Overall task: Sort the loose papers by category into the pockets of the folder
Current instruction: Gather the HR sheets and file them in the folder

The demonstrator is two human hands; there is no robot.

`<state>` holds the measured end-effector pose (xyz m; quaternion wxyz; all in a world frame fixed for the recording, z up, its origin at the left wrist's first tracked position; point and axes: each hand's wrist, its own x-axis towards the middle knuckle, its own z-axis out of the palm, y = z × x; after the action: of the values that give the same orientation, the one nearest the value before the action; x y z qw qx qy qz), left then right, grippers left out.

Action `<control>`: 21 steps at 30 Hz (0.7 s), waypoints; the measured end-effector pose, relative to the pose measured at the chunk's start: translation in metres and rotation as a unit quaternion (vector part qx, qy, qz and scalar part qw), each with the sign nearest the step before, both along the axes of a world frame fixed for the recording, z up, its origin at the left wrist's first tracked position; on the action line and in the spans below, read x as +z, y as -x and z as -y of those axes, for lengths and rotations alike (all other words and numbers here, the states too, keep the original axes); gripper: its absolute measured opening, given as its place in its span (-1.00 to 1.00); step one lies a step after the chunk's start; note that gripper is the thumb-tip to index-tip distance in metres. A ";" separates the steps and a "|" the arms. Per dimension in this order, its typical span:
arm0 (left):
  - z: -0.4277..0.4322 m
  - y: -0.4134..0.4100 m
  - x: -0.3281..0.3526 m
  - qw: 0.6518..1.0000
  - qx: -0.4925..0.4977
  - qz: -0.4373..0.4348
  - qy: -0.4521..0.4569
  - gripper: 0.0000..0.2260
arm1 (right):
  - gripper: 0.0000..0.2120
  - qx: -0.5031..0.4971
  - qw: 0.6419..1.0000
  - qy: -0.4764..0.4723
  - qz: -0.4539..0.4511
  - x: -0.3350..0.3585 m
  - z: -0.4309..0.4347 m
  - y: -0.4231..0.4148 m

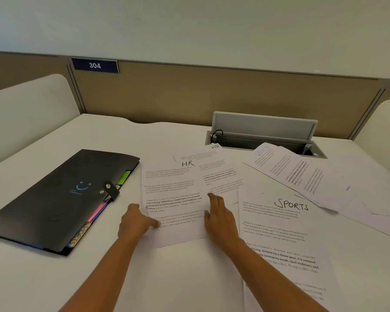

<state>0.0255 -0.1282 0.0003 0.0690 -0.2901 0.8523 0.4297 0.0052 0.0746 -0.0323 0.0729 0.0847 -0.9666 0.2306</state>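
**Mia:** Which paper is being picked?

**Ben:** The HR sheet (173, 194), right between the hands. The left hand (136, 221) pinches its left edge. The thumb is on top, and the fingers look tucked under, where I can't see them. The right hand (221, 219) lies flat on the right edge with straight fingers and holds nothing.

**Mia:** So the hands are apart?

**Ben:** Yes, one on each side of the sheet. Both arms reach forward, low over the table (189, 278).

**Mia:** Where does the sheet go?

**Ben:** Into the folder (54, 199), just left of the left hand. It is closed, with a strap (112, 191) snapped over it. A green tab (124, 177) peeks out of its side. I think it says HR, but it's small.

**Mia:** How do you do it well?

**Ben:** I'd gather the other HR sheet (214, 163), just past the fingertips, and make one neat pile. Leave the SPORTS sheet (279, 233), right of the right hand, where it is. Then one hand has to let go and pop the strap open.
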 end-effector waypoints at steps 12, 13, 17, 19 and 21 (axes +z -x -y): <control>-0.009 -0.007 -0.003 0.983 -0.040 -0.027 0.178 -0.39 | -0.49 -0.002 0.994 -0.007 0.108 0.015 -0.006 0.011; -0.009 -0.007 -0.003 0.984 -0.044 -0.027 0.172 -0.39 | -0.51 0.000 0.995 -0.001 0.102 0.015 -0.002 0.008; -0.009 -0.007 0.000 0.981 -0.057 -0.010 0.187 -0.37 | -0.69 0.000 0.992 0.100 0.080 0.020 0.012 0.003; -0.007 -0.009 0.001 0.977 -0.062 -0.001 0.204 -0.36 | -0.72 -0.030 0.988 0.135 0.063 0.024 0.009 0.005; -0.006 -0.011 0.000 0.972 -0.073 0.001 0.224 -0.37 | -0.66 -0.066 0.991 0.103 0.049 0.023 0.001 0.010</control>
<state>0.0368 -0.1223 0.0005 0.0338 -0.2355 0.9457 0.2214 -0.0044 0.0733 -0.0089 0.0491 0.0013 -0.9435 0.3277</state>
